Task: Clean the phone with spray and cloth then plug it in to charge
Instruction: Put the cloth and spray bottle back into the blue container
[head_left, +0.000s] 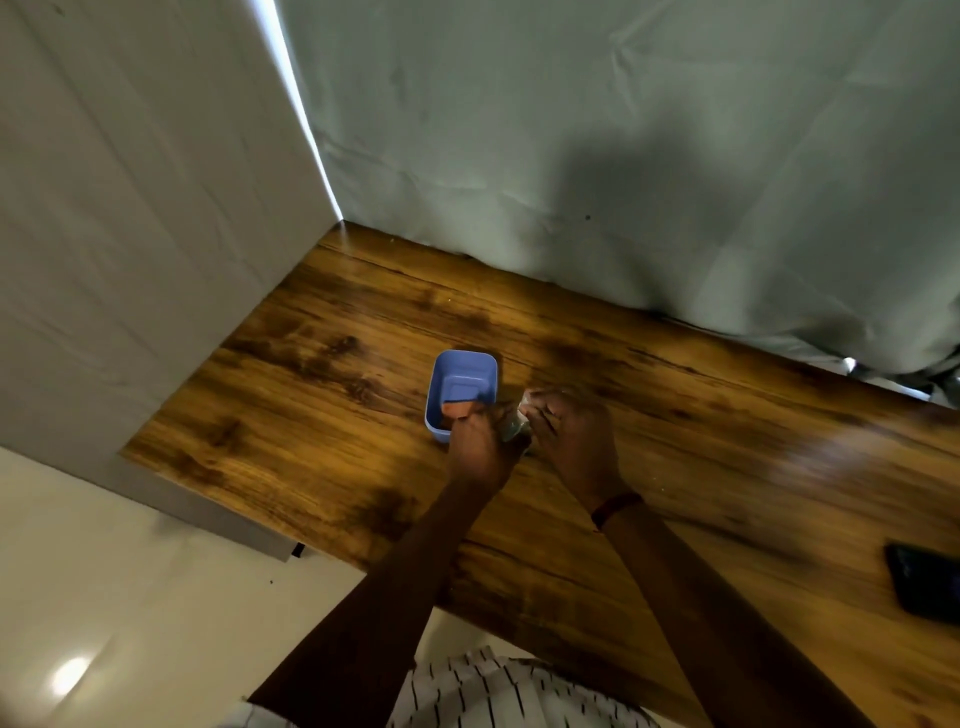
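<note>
Nearest, a striped garment (493, 691) shows at the bottom, over a pale glossy floor (130, 597). The phone (924, 582) lies flat, dark face up, on the wooden surface (311, 415) toward its near edge at the far right, partly cut off by the frame and well apart from both hands.

By its look it is a light, stiff slab with a smooth glass face, likely slick once sprayed and unforgiving of a drop off that near edge. The safest hold is probably a pinch across its two long sides, keeping the fingers off the glass. No brand, label or writing can be read on it or anywhere else.

Farther in, toward the middle of the surface, the two hands meet. The right hand (571, 441), with a dark red band (618, 505) at its wrist, has its fingers curled round a small pale object (514, 423) (cloth or small bottle, the blur hides which). The left hand (480, 452) is curled too, at the same object and against the near right corner of a blue plastic tub (465, 379). I cannot tell what the left hand grips.

Inside the tub, at its near wall, sits something orange (453, 410) under a dark strip, too unclear to name.

Beyond, grey-green cloth (623, 156) hangs along the far edge of the surface.
</note>
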